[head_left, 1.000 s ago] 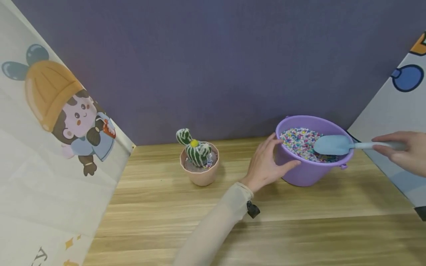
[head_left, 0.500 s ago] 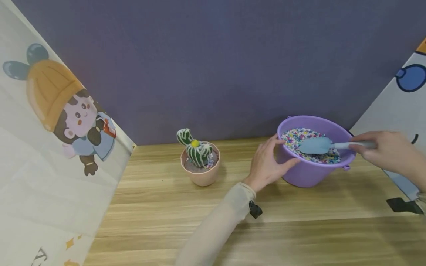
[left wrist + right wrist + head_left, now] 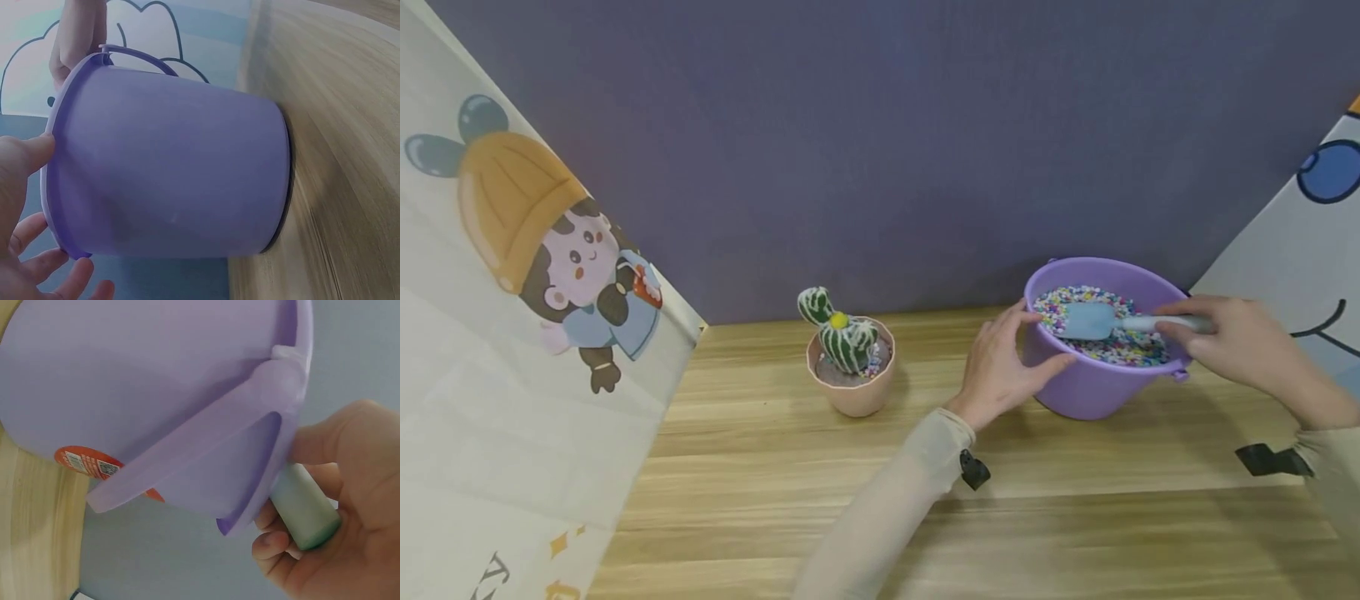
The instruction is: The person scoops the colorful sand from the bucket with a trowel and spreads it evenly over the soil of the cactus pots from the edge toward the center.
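My left hand [image 3: 1000, 367] holds the left rim of a purple bucket [image 3: 1082, 392], thumb at the front and fingers spread along the edge. Inside the bucket are many small multicoloured beads [image 3: 1127, 350]. A light-blue shovel [image 3: 1088, 321] lies with its blade over these beads, close to the left inner wall. My right hand [image 3: 1240, 337] grips the handle above the bucket's right rim. In the right wrist view, the handle's end [image 3: 306, 509] shows between the fingers and palm. Left of the bucket stands a pink pot [image 3: 856, 400] with a green cactus [image 3: 847, 346] and a few beads on its soil.
Everything stands on a wood-grain table [image 3: 775, 467]. A dark blue-grey panel [image 3: 865, 167] rises behind it. A printed sheet with a cartoon figure [image 3: 580, 258] borders the left, another printed sheet [image 3: 1300, 250] the right. The bucket's handle [image 3: 187, 437] hangs down at its side.
My right hand has moved left with the shovel, bringing the blade from the bucket's right side to its left. The left hand stays on the rim.
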`<control>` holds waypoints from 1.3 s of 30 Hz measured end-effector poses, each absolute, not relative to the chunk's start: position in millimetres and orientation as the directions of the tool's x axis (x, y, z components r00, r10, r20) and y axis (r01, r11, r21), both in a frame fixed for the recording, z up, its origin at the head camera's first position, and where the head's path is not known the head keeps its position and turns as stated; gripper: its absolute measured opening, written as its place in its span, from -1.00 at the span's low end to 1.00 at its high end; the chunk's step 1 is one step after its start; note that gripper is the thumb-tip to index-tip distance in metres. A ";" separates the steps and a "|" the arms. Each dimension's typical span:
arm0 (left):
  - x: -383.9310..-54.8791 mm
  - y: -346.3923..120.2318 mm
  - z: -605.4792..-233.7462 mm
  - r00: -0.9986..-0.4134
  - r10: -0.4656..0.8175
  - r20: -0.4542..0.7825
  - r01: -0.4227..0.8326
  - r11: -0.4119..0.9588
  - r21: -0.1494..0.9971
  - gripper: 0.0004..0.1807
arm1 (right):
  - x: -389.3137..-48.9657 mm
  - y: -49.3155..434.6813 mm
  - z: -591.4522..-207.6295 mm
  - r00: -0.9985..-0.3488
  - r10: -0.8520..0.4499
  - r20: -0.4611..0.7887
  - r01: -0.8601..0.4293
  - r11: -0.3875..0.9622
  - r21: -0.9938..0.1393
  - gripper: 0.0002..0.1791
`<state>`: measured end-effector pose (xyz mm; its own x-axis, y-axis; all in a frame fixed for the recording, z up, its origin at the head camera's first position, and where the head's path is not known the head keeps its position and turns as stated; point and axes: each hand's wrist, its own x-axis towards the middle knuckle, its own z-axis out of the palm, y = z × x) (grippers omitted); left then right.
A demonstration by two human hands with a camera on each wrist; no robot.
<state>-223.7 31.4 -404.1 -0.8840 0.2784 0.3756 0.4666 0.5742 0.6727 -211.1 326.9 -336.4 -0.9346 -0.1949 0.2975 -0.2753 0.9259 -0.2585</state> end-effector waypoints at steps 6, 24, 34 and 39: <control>-222.5 32.4 -405.8 -0.884 0.275 0.378 0.466 0.576 0.672 -0.24 | -204.0 336.1 -331.8 -0.944 -0.145 0.296 -0.223 0.942 -0.249 -0.61; -219.3 33.7 -406.1 -0.897 0.249 0.366 0.441 0.571 0.692 -0.24 | -188.5 347.6 -333.1 -0.945 -0.029 0.325 -0.159 0.911 -0.382 -0.61; -218.3 34.6 -409.7 -0.902 0.236 0.361 0.430 0.544 0.721 -0.20 | -183.7 349.1 -332.4 -0.939 0.000 0.343 -0.151 0.897 -0.414 -0.63; -217.7 35.1 -408.6 -0.905 0.226 0.360 0.424 0.545 0.724 -0.19 | -181.5 346.2 -331.2 -0.940 -0.006 0.342 -0.160 0.892 -0.423 -0.64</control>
<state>-217.7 35.1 -408.6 -0.9052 0.2259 0.3601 0.4238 0.5449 0.7235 -181.5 346.2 -331.2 -0.9396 -0.0061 0.3421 -0.1598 0.8918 -0.4232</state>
